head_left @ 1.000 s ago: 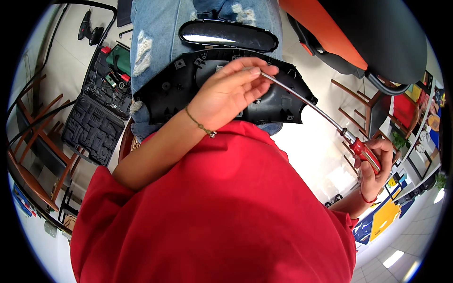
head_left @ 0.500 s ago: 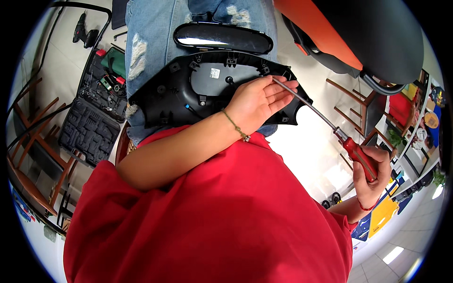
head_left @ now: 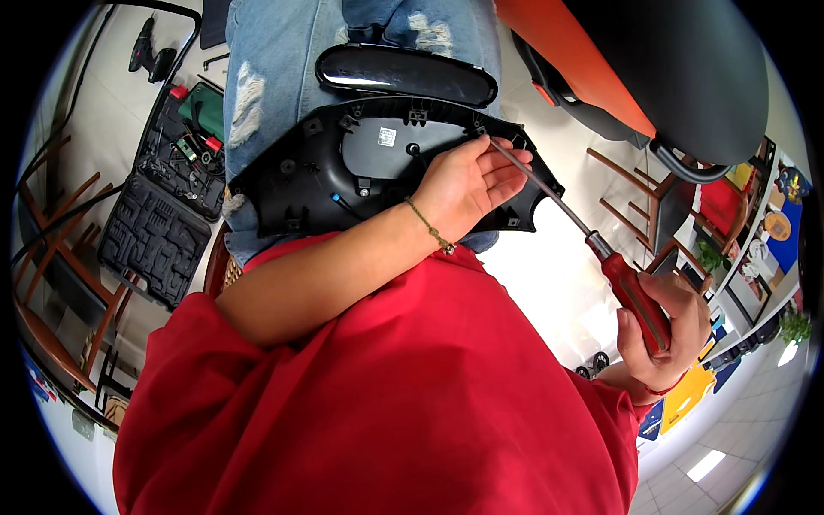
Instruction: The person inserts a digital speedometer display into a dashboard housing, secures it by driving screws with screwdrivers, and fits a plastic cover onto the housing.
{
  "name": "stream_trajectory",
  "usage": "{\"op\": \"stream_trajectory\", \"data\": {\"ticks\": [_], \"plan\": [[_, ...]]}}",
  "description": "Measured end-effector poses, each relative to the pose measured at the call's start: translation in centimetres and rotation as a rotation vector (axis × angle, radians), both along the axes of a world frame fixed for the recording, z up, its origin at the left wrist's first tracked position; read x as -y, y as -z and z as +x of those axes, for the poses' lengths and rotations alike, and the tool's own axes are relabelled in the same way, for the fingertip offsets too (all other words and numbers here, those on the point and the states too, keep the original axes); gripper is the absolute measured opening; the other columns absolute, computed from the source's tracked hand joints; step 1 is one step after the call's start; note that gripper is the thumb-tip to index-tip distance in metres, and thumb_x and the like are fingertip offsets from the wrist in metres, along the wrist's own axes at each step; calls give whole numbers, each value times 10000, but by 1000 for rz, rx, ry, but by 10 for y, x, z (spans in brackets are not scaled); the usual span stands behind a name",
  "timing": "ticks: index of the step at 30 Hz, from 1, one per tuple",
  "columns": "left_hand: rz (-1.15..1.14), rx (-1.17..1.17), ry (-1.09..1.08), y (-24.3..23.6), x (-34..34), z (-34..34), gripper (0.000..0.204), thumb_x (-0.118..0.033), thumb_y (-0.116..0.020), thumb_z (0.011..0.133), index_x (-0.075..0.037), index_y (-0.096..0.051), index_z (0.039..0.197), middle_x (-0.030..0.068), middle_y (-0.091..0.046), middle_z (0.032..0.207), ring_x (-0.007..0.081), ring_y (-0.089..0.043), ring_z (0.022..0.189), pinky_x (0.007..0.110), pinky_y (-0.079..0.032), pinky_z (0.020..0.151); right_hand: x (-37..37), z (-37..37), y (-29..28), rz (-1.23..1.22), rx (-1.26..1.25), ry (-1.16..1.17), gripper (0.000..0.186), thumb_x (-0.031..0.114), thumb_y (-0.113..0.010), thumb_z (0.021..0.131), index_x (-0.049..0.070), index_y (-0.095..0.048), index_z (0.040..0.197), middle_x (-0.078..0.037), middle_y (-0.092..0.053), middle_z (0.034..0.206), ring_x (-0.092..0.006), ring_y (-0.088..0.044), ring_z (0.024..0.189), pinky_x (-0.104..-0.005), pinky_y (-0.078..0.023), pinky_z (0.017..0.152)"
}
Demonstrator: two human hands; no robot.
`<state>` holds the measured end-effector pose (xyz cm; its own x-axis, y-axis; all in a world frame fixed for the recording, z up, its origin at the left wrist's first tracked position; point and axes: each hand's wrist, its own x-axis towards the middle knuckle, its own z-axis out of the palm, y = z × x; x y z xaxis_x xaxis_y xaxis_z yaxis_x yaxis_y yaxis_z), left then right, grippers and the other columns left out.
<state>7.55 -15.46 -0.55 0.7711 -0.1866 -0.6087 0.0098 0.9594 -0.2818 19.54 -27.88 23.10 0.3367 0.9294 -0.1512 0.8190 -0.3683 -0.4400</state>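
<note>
A long screwdriver [head_left: 624, 283] with a red handle slants across the right side. My right hand [head_left: 680, 330] is wrapped round its handle. At the shaft's far end, the thumb and fingertips of my left hand [head_left: 459, 184] close on the tip; whether a small screw sits there is too small to tell. Beneath my left hand lies a curved black plastic panel [head_left: 300, 184] on my lap, its inner side with clips and screw posts facing up. It has a grey oval insert [head_left: 369, 150] and a short blue-ended cable [head_left: 337, 199]. A glossy black elongated oval piece [head_left: 403, 75] rests just beyond the panel.
An open black tool case [head_left: 154, 232] lies on the floor at left, with a cordless drill [head_left: 150, 53] beyond it. A large orange and black object [head_left: 687, 77] stands at upper right. Wooden chairs [head_left: 644, 197] and crowded shelves [head_left: 764, 257] are at right.
The screwdriver handle and my right hand have shifted slightly left, and the handle looks turned a little. My left hand stays at the tip over the panel.
</note>
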Motion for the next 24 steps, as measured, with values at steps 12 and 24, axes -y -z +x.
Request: {"op": "stream_trajectory", "data": {"ticks": [12, 24], "plan": [[12, -17, -10, 0, 3, 4, 249, -246, -429, 1046, -42, -568, 1082, 109, -639, 1098, 203, -619, 989, 346, -532, 919, -19, 3, 3, -65, 22, -53, 340, 106, -786, 697, 4, -588, 953, -133, -677, 720, -226, -661, 558, -251, -488, 514], [-24, 366, 45, -45, -3, -5, 371, -323, -476, 1017, -85, -562, 1288, 50, -657, 1177, 155, -635, 953, 315, -504, 900, -40, -12, -5, -169, -47, 206, 314, 77, -772, 732, -13, -598, 977, -139, -692, 776, -217, -673, 599, -264, -504, 548]]}}
